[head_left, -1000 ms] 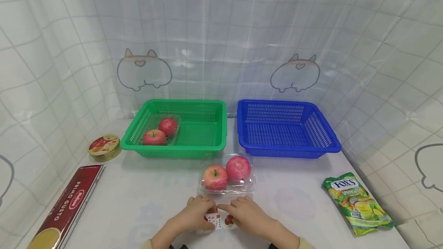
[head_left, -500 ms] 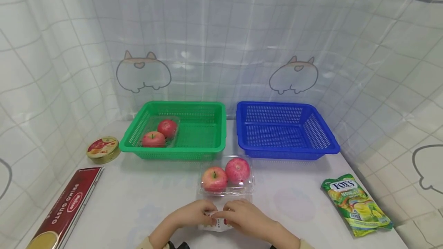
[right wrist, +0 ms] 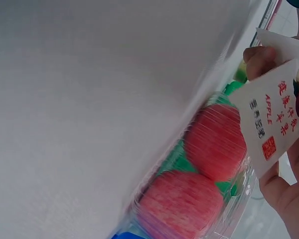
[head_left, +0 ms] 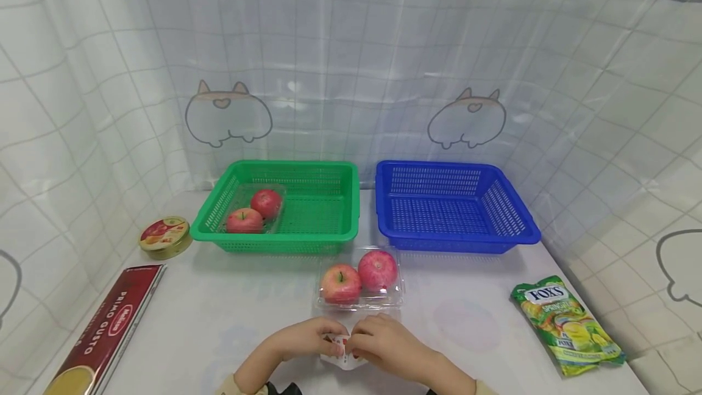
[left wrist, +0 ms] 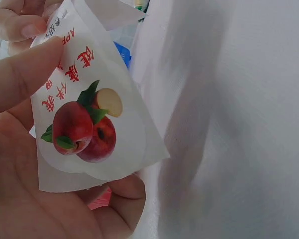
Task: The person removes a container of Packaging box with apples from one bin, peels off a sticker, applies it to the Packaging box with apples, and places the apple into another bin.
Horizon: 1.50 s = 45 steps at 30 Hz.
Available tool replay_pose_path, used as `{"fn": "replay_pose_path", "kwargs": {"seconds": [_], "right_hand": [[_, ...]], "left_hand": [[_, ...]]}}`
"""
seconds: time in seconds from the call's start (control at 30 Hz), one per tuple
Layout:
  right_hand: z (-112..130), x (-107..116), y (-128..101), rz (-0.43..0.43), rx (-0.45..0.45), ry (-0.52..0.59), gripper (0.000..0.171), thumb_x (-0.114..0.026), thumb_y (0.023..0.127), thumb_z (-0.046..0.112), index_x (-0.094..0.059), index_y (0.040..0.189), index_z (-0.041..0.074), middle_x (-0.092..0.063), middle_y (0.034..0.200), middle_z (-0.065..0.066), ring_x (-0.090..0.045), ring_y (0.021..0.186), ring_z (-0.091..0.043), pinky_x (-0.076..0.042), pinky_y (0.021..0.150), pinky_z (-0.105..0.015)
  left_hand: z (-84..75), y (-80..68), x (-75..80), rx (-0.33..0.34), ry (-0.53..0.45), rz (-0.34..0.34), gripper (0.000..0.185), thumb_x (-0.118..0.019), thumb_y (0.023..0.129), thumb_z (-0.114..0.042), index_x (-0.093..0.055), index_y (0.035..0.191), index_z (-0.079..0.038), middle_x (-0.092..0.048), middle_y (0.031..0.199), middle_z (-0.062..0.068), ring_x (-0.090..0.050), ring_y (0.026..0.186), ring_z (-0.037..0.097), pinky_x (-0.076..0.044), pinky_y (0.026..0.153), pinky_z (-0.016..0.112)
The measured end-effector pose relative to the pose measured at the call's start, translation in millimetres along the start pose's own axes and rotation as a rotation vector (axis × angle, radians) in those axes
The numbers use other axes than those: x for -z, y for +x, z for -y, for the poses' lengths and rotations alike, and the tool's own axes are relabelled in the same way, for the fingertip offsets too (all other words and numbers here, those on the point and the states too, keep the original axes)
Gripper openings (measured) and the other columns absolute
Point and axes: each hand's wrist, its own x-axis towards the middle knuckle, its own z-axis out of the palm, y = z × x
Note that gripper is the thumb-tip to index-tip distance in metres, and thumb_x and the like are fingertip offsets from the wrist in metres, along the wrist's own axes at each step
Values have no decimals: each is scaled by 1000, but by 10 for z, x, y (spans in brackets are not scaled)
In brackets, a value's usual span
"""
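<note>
Paper apple label (head_left: 341,348) on its white backing is pinched between both hands at bottom centre of the head view, left hand (head_left: 307,337) with thumb and fingers (left wrist: 25,74) curled round it, right hand (head_left: 384,340) nipping the other edge. Step looks like peeling the label off its backing, so next move likely calls for a clean lift of one corner, then pressing it onto the clear clamshell of apples (head_left: 359,279) just above the hands, in front of the green basket (head_left: 323,224) and blue basket (head_left: 455,239)
</note>
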Motion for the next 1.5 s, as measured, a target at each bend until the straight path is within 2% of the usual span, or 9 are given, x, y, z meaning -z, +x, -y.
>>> {"fn": "replay_pose_path", "kwargs": {"seconds": [0.27,0.53,0.77,0.87,0.97,1.07,1.17,1.33,1.5], "right_hand": [[12,3,11,-7,5,-12,16,-71,78,22,-63,92,25,-56,85,13,-53,80,-2,-37,74,-13],[-6,3,-12,-33,-63,70,22,-71,79,16,-66,99,21,-62,88,13,-56,86,-1,-41,79,-16],[-15,16,10,-84,-38,123,13,-68,82,16,-63,93,20,-60,85,12,-55,82,0,-41,80,-13],[-12,38,21,-81,-90,246,15,-66,84,12,-62,97,17,-62,87,10,-56,82,1,-41,79,-10],[-10,79,34,-64,-193,417,19,-64,85,6,-61,102,14,-64,90,6,-56,83,0,-43,75,-9],[-13,127,52,-45,-273,512,19,-62,86,4,-61,103,13,-65,90,3,-57,83,-1,-45,71,-10],[-38,175,87,-31,-322,533,18,-61,87,6,-61,104,13,-65,89,3,-57,83,-1,-47,70,-13],[-103,263,178,-37,-394,520,20,-59,88,5,-62,107,13,-64,95,3,-55,82,-2,-49,70,-17],[-146,337,240,-23,-427,493,25,-58,90,10,-62,115,13,-63,105,2,-53,87,-3,-48,75,-21]], "left_hand": [[15,9,1,6,-17,21,24,-58,88,-7,-60,104,10,-60,94,2,-51,79,6,-41,67,21],[35,5,21,16,-61,2,26,-57,87,-6,-59,106,11,-59,92,-1,-50,77,7,-40,67,21],[10,-12,30,-1,-88,12,28,-56,89,-8,-56,107,13,-58,93,-3,-50,81,6,-41,71,21],[-23,-38,48,2,-84,-3,28,-57,89,-8,-56,107,14,-57,93,-3,-50,82,6,-42,71,22],[-78,-47,72,-5,-88,-15,30,-57,90,-12,-56,106,13,-59,93,-3,-51,82,7,-44,71,23],[-132,-41,85,-27,-84,-24,33,-57,91,-18,-56,103,12,-59,91,-3,-51,81,7,-44,71,23],[-177,-24,87,-57,-64,-56,34,-58,91,-23,-57,99,10,-57,91,-3,-51,81,7,-45,70,24],[-246,9,104,-92,-50,-150,30,-57,92,-22,-58,101,7,-58,93,-2,-53,82,9,-47,72,29],[-309,17,150,-98,-49,-201,34,-57,92,-20,-58,110,8,-61,95,-4,-55,83,8,-48,75,35]]}}
